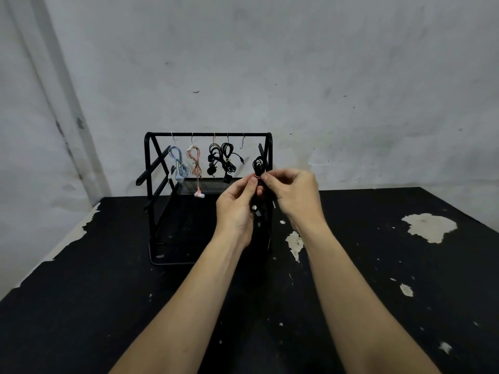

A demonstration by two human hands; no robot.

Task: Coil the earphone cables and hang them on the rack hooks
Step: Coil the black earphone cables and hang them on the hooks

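At frame centre, the left hand (pixel 237 205) and right hand (pixel 293 194) both pinch a coiled black earphone cable (pixel 259 164) bound by a thin red band (pixel 258 176), in front of the black metal rack (pixel 208 184). Blue (pixel 178 164), pink (pixel 195 164) and two black bundles (pixel 221 160) hang from its hooks.

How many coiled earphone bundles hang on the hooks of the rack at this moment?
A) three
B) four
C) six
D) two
B: a blue bundle, a pink bundle and two black bundles hang from the rack; one hook is bare, and both hands grip a fifth black bundle.
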